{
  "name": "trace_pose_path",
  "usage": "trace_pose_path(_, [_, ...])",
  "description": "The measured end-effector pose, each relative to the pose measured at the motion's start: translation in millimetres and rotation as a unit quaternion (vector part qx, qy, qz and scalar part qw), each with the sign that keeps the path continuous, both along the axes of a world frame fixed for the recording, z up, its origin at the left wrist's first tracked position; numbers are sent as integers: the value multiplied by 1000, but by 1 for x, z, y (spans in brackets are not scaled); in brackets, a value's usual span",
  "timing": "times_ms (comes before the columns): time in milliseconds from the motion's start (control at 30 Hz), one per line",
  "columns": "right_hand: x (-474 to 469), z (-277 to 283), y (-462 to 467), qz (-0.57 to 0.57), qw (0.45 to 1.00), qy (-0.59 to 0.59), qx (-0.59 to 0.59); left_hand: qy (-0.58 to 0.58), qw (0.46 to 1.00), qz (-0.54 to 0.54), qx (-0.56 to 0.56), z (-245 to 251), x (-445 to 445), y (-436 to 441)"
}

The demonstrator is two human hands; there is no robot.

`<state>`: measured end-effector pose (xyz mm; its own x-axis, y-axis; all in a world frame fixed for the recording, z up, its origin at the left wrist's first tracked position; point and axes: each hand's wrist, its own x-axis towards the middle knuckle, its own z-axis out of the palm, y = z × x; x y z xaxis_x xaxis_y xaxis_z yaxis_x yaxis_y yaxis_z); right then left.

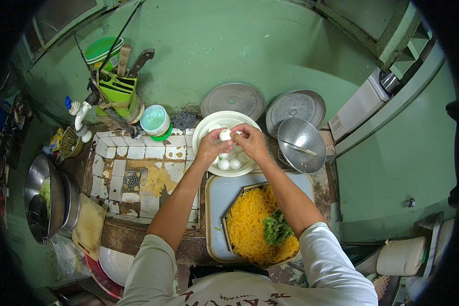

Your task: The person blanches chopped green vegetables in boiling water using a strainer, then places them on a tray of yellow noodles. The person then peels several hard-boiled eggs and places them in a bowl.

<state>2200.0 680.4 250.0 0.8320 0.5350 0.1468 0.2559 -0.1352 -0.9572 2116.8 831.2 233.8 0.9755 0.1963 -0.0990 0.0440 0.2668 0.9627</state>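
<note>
A white egg (225, 134) is held up over a cream-white basin (226, 174). My left hand (211, 146) grips it between thumb and fingers. From the other side, the pinched thumb and forefinger of my right hand (251, 140) meet the egg's edge. A small white bit shows at those fingertips; whether it is shell I cannot tell. Below my hands, several white eggs (229, 164) lie inside the basin, apparently in water. The fingers partly cover the eggs farther back.
A grey-blue tray (216, 199) in front of me bears shredded orange food (248, 218) and chopped greens (277, 227). Left is a worn tiled sink (149, 153) with a tap (80, 114). A perforated metal strainer (302, 137) and metal lids (233, 100) stand behind. Knives (140, 63) sit in a green holder.
</note>
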Motion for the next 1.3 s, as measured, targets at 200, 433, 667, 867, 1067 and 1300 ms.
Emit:
trace_pose_path(200, [-1, 1, 3, -20, 997, 59, 45, -20, 1000, 6, 2, 0, 0, 0])
trace_pose_path(433, [1, 4, 2, -10, 999, 34, -3, -30, 999, 8, 33, 2, 0, 0])
trace_pose_path(667, [-1, -1, 5, -26, 998, 29, 44, -30, 998, 11, 45, 2, -3, 2])
trace_pose_path(867, [-3, 3, -2, 23, 998, -47, 28, -12, 999, -24, 39, 1, -5, 8])
trace_pose_path(1067, [5, 13, -9, 109, 979, -169, -40, 36, 993, -70, 90, 6, -5, 18])
trace_pose_path(1300, [4, 13, -9, 70, 988, -131, -41, 43, 994, -90, 48, 12, -6, 19])
